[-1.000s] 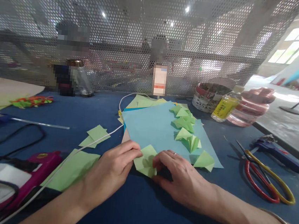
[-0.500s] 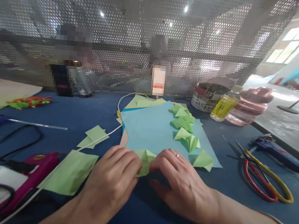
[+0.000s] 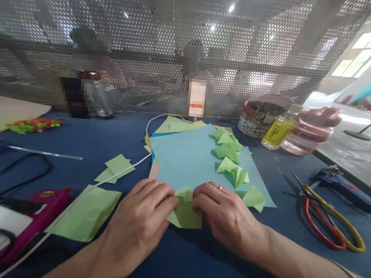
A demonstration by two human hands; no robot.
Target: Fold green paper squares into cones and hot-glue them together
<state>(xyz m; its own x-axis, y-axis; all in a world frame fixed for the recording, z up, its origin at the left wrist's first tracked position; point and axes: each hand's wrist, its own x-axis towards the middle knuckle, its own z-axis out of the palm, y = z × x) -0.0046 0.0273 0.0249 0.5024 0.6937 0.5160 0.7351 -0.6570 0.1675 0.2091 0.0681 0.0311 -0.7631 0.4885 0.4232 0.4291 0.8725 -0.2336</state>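
Observation:
A small piece of light green paper (image 3: 185,213), partly creased, is held between my two hands at the near edge of a light blue sheet (image 3: 184,156). My left hand (image 3: 145,214) pinches its left side with curled fingers. On the opposite side, my right hand (image 3: 227,217), wearing a ring, grips the paper's right edge. Several folded green paper pieces (image 3: 226,151) lie along the right part of the blue sheet. One more folded green piece (image 3: 254,198) rests just beyond my right hand. Left of my left hand lie a larger green sheet (image 3: 88,212) and small green squares (image 3: 117,167).
Scissors (image 3: 328,218) and a blue glue gun (image 3: 347,189) lie at the right. A yellow-labelled bottle (image 3: 280,128), a pink jug (image 3: 311,131) and a tape roll (image 3: 259,120) stand behind. A white cable (image 3: 77,203) crosses the left side beside a magenta device (image 3: 43,213). Perforated mesh (image 3: 169,32) rises at the back.
The green paper between my hands has opened out toward me, showing a flat lower flap. My right hand's fingers have drawn in closer around its right edge.

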